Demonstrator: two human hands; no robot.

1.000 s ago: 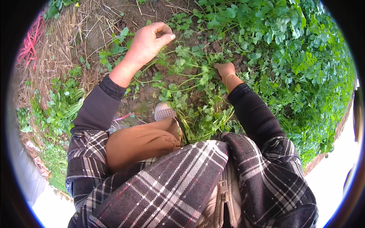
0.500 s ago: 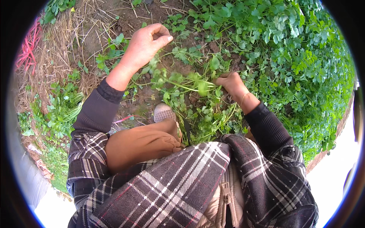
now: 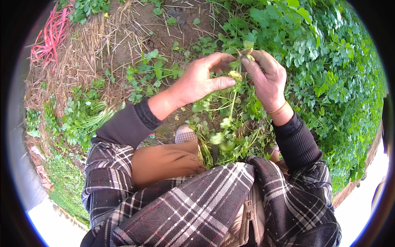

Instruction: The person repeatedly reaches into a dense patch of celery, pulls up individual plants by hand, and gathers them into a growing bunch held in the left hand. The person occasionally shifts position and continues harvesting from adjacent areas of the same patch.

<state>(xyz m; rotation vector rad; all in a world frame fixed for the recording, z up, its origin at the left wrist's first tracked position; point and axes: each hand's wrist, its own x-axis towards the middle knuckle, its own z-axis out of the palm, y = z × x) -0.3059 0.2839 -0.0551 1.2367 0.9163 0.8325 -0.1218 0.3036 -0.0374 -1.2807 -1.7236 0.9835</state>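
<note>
My right hand pinches a leafy green stalk, which looks like celery, near its upper end. The thin stem hangs down from the fingers, and its lower leaves are blurred by motion. Close on the left, my left hand is curled toward the same plant. A yellowish leaf sits at its thumb tip; the fingers behind are partly hidden. Below both hands, loose leafy stalks lie on the soil in front of my feet.
A dense bed of the leafy green plants fills the right side. At left lie a bundle of cut stalks and dry straw. Pink-red plastic strips lie at the far left. My shoe rests on the soil.
Both hands have come together, the left moving right and the right moving up. The stalk, earlier stretched leftward from my right hand, now hangs downward. A yellowish leaf now shows at my left thumb.
</note>
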